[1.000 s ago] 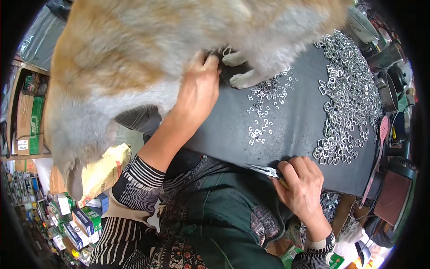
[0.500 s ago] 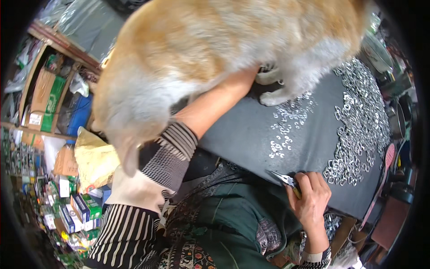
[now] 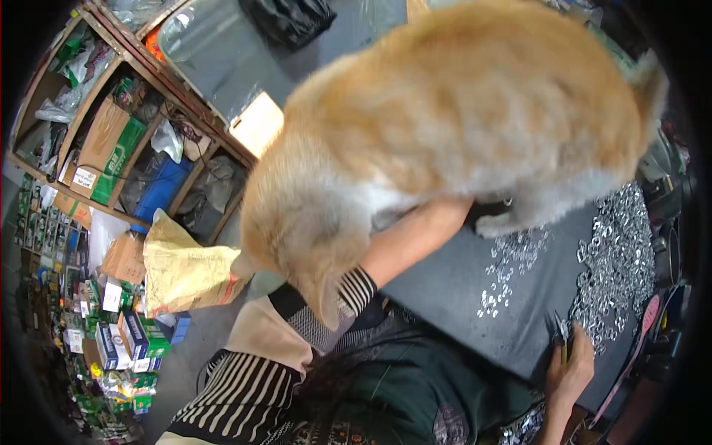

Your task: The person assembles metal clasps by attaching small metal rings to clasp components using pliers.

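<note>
An orange-and-white cat (image 3: 460,111) stands across the dark work table (image 3: 445,282), its head hanging down over my left sleeve. My left forearm (image 3: 415,241) passes beneath its belly, and the cat's body hides my left hand, so its fingers cannot be seen. On the right, my right hand (image 3: 575,367) is closed around a pair of pliers (image 3: 561,326) with yellow on the handles, jaws pointing away from me. Just beyond that hand lies a large heap of shiny metal links (image 3: 615,259). A smaller scatter of little metal rings (image 3: 504,274) lies below the cat's paw.
At the far left stand wooden shelves (image 3: 111,63) with cartons and plastic bags. A yellow sack (image 3: 185,271) and small boxes (image 3: 133,341) are piled on the left. A pink-handled tool (image 3: 638,341) lies along the table's right edge.
The view has swung, so the table and shelves appear shifted right and lower. My right hand, still gripping the pliers, is now closer to the link heap. The cat remains over my left arm.
</note>
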Motion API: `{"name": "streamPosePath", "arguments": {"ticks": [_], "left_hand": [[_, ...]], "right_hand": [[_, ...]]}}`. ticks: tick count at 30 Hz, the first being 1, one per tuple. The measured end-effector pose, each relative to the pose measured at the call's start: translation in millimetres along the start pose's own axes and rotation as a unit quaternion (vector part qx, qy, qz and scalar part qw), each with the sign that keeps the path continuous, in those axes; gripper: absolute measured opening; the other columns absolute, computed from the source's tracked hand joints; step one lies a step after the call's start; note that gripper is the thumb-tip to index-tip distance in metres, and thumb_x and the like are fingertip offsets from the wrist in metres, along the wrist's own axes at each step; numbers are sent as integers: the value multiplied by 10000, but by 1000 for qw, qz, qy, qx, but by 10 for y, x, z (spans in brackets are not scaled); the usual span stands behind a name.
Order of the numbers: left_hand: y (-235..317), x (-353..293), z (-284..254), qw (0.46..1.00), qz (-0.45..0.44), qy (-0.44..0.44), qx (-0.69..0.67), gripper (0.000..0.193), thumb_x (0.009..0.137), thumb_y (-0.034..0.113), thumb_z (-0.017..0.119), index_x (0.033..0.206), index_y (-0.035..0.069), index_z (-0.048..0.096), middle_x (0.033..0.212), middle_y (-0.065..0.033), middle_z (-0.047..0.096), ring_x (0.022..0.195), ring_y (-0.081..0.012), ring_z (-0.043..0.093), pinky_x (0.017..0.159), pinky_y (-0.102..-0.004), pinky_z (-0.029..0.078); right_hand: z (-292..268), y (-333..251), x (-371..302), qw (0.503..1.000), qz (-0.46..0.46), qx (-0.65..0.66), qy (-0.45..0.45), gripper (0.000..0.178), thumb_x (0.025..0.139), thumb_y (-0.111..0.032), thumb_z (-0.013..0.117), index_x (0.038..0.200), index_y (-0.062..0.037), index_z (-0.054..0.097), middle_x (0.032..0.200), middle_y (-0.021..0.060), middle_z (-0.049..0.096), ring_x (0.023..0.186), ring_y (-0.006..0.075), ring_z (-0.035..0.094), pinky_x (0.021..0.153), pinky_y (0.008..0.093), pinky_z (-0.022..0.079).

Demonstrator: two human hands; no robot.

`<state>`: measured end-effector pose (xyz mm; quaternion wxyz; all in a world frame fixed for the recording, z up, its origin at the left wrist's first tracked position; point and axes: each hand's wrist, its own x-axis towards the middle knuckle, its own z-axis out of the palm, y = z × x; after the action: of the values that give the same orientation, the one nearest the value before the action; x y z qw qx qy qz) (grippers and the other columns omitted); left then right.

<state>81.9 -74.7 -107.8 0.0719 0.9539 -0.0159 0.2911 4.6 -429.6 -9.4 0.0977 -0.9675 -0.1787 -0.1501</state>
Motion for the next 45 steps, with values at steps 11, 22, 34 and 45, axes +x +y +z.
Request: {"name": "streamPosePath", "arguments": {"ticks": [11, 22, 34, 45], "left_hand": [[-32, 18, 353, 999, -13, 48, -2, 311, 875, 235, 559, 1068, 2, 631, 1017, -209, 661, 953, -340, 657, 770, -445, 539], [-90, 12, 521, 996, -19, 83, 6, 331, 884, 282, 566, 1047, 3, 639, 1002, -220, 665, 942, -369, 655, 793, -474, 530], [-135, -17, 645, 994, -16, 112, 2, 361, 894, 332, 573, 1025, 4, 647, 986, -232, 669, 929, -399, 654, 819, -505, 521], [-125, 59, 40, 996, 47, 25, -69, 303, 876, 225, 544, 1049, -1, 646, 947, -203, 680, 877, -336, 685, 786, -453, 545]], "right_hand": [[169, 128, 120, 998, 43, 43, 6, 228, 766, 30, 663, 986, -7, 614, 868, 176, 599, 815, 382, 604, 717, 445, 472], [172, 108, 94, 999, 26, 41, 9, 191, 816, -1, 657, 1001, 17, 614, 889, 193, 624, 822, 390, 612, 741, 430, 478], [184, 128, 67, 999, 13, 48, 20, 201, 826, -4, 643, 1022, 14, 606, 923, 202, 622, 855, 402, 612, 760, 436, 478], [183, 122, 74, 999, -1, 25, 26, 209, 828, -4, 631, 1035, 13, 608, 919, 205, 613, 857, 409, 603, 757, 443, 475]]}}
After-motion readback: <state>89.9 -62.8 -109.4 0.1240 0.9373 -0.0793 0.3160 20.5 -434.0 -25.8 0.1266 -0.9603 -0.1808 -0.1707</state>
